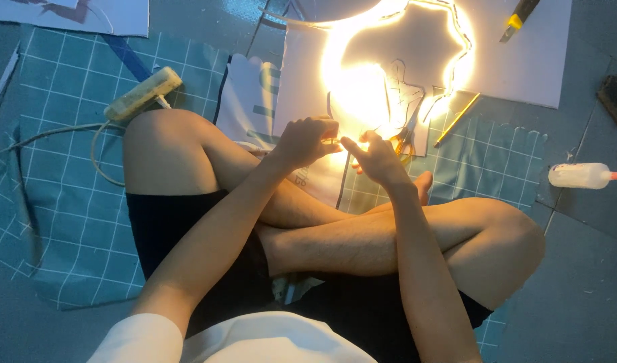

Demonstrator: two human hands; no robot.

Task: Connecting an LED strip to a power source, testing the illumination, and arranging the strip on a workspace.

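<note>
Head view, posture: the person sits cross-legged on the floor, so both hands meet above the shins, close to the work.
Left hand: curled, fingertips pinched on something small at the near edge of the white board; the glare hides what it is.
Right hand: half open, fingers stretched toward the left hand's pinch; whether it grips anything, I cannot tell.
Light strip: lit, bent into a looped outline on the white board, its near end at the hands.
Scissors: lying on the board just beyond the right hand, within reach.
Cutting mat: teal, gridded, spread beneath the legs and board.
Power strip: on the mat's far left part, cable trailing off left.
Glue bottle: on its side by the mat's right edge.
Pencil: yellow, near the board's near edge.
Utility knife: cut off at the top.
Hard to read: the glow washes out the strip's end and fingertips.
</note>
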